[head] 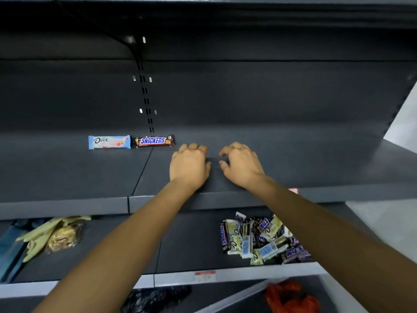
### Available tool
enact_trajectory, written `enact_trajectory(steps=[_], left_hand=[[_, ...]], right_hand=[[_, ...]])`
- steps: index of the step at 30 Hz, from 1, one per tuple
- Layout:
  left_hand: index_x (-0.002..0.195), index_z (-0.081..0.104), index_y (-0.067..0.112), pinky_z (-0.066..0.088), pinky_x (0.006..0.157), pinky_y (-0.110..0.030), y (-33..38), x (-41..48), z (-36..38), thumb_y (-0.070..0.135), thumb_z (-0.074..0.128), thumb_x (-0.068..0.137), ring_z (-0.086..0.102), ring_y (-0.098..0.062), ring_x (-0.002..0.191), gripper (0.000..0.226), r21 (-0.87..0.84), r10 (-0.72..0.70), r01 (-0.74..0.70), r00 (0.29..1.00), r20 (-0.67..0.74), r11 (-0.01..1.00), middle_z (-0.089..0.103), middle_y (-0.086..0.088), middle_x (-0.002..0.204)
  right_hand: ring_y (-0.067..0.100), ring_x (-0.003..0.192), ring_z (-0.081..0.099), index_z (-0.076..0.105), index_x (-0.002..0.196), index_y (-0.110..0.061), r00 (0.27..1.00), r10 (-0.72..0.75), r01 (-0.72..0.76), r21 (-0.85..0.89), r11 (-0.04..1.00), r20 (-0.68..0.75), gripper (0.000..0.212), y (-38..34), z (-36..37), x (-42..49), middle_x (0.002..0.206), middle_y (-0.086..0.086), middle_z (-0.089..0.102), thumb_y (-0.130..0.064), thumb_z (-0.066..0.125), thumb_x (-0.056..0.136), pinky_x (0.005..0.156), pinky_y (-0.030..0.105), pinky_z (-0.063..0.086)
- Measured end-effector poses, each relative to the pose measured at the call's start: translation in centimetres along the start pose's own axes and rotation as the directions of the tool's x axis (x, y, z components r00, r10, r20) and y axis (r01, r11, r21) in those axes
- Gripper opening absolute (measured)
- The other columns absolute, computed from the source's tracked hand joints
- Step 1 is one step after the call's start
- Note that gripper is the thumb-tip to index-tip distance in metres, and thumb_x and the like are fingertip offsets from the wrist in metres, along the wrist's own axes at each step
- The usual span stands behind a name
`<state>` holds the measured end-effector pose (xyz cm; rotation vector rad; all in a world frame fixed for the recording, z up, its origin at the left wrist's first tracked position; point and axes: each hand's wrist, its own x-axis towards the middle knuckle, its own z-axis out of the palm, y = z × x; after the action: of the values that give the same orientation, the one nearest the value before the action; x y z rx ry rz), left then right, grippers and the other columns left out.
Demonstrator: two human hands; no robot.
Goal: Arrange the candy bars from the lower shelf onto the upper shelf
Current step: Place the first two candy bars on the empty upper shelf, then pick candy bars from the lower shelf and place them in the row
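Two candy bars lie end to end at the back of the upper shelf (293,168): a light blue Dove bar (109,142) and a brown Snickers bar (153,141). On the lower shelf (191,240) a heap of mixed candy bars (257,238) sits right of centre. My left hand (189,163) and my right hand (240,166) rest close together on the upper shelf, just right of the Snickers, fingers curled and thumbs pointing at each other. A faint dark shape lies between the thumbs. Whether it is a bar in their grip is not clear.
Yellowish packets (54,236) and a blue package (11,247) lie at the left of the lower shelf. Below, a black bag (155,299) and a red net bag (291,297) sit on the bottom shelf. A slotted upright (145,96) runs up the back panel.
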<state>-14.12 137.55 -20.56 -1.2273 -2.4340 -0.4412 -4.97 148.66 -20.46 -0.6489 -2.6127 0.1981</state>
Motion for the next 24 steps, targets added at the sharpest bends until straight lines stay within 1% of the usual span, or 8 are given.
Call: enact_trajectory(steps=[5, 7, 10, 13, 15, 18, 21, 24], left_hand=[[0.132, 0.05, 0.019, 0.039, 0.092, -0.035, 3.3, -4.7, -1.3, 0.026, 0.053, 0.09, 0.046, -0.026, 0.116, 0.043, -0.104, 0.098, -0.109, 0.99, -0.105, 0.989, 0.057, -0.004, 0.124], [0.126, 0.056, 0.017, 0.045, 0.084, -0.036, 4.5, -7.0, -1.4, 0.022, 0.058, 0.087, 0.053, -0.027, 0.108, 0.04, -0.143, 0.141, -0.166, 0.976, -0.166, 0.976, 0.061, -0.004, 0.116], [0.112, 0.065, 0.012, 0.052, 0.067, -0.034, 6.2, -10.2, -0.2, 0.014, 0.066, 0.08, 0.061, -0.027, 0.086, 0.032, -0.201, 0.264, -0.336, 0.912, -0.314, 0.92, 0.066, -0.004, 0.096], [0.107, 0.066, 0.013, 0.052, 0.061, -0.031, 7.1, -12.0, 1.2, 0.016, 0.059, 0.084, 0.062, -0.022, 0.08, 0.025, -0.214, 0.347, -0.436, 0.869, -0.353, 0.874, 0.066, -0.002, 0.09], [0.106, 0.067, 0.014, 0.052, 0.06, -0.029, 8.1, -12.8, 2.3, 0.018, 0.056, 0.086, 0.062, -0.019, 0.077, 0.023, -0.23, 0.399, -0.49, 0.848, -0.348, 0.841, 0.066, -0.001, 0.089], [0.104, 0.067, 0.014, 0.052, 0.058, -0.027, 9.3, -13.8, 4.8, 0.016, 0.057, 0.085, 0.063, -0.017, 0.076, 0.022, -0.264, 0.474, -0.543, 0.834, -0.284, 0.797, 0.067, -0.001, 0.089], [0.1, 0.068, 0.016, 0.051, 0.053, -0.027, 10.4, -14.3, 8.3, 0.017, 0.056, 0.083, 0.063, -0.02, 0.074, 0.021, -0.29, 0.49, -0.524, 0.852, -0.186, 0.801, 0.066, 0.0, 0.087], [0.093, 0.069, 0.017, 0.049, 0.054, -0.025, 12.0, -14.3, 11.9, 0.016, 0.062, 0.078, 0.063, -0.02, 0.073, 0.017, -0.294, 0.463, -0.476, 0.879, -0.117, 0.829, 0.065, 0.0, 0.082]], right_hand=[[0.027, 0.115, 0.048, 0.06, 0.115, -0.016, 0.991, 0.054, -0.048, 0.049, 0.998, -0.124, 0.027, 0.9, -2.1, -6.2, 0.119, 0.008, 0.055, -0.021, 0.053, 0.089, 0.097, 0.039, 0.041], [0.028, 0.108, 0.052, 0.062, 0.11, -0.013, 0.981, 0.054, -0.041, 0.075, 0.996, -0.184, 0.024, 1.5, -2.8, -9.2, 0.112, 0.009, 0.059, -0.017, 0.056, 0.087, 0.092, 0.039, 0.044], [0.026, 0.096, 0.057, 0.065, 0.102, -0.012, 0.956, 0.068, -0.042, 0.097, 0.994, -0.285, 0.018, 3.0, -3.4, -13.7, 0.101, 0.008, 0.062, -0.015, 0.06, 0.084, 0.082, 0.037, 0.048], [0.022, 0.086, 0.057, 0.066, 0.096, -0.012, 0.944, 0.103, -0.079, 0.088, 0.993, -0.314, 0.012, 4.7, -3.4, -16.7, 0.095, 0.007, 0.063, -0.013, 0.06, 0.085, 0.069, 0.028, 0.044], [0.023, 0.078, 0.057, 0.066, 0.09, -0.01, 0.941, 0.112, -0.094, 0.07, 0.993, -0.319, 0.008, 6.5, -2.9, -18.4, 0.088, 0.008, 0.063, -0.009, 0.062, 0.083, 0.064, 0.024, 0.038], [0.025, 0.071, 0.06, 0.067, 0.088, -0.01, 0.94, 0.161, -0.152, 0.054, 0.987, -0.302, 0.009, 10.1, -1.1, -20.3, 0.085, 0.009, 0.064, -0.006, 0.065, 0.081, 0.058, 0.023, 0.039], [0.03, 0.078, 0.061, 0.068, 0.091, -0.009, 0.942, 0.262, -0.259, 0.044, 0.965, -0.211, 0.01, 13.9, 1.1, -21.4, 0.09, 0.01, 0.064, -0.007, 0.064, 0.082, 0.061, 0.025, 0.039], [0.032, 0.082, 0.06, 0.07, 0.089, -0.009, 0.949, 0.29, -0.29, 0.023, 0.957, -0.122, 0.009, 17.8, 3.6, -22.0, 0.091, 0.011, 0.065, -0.008, 0.064, 0.082, 0.063, 0.03, 0.045]])
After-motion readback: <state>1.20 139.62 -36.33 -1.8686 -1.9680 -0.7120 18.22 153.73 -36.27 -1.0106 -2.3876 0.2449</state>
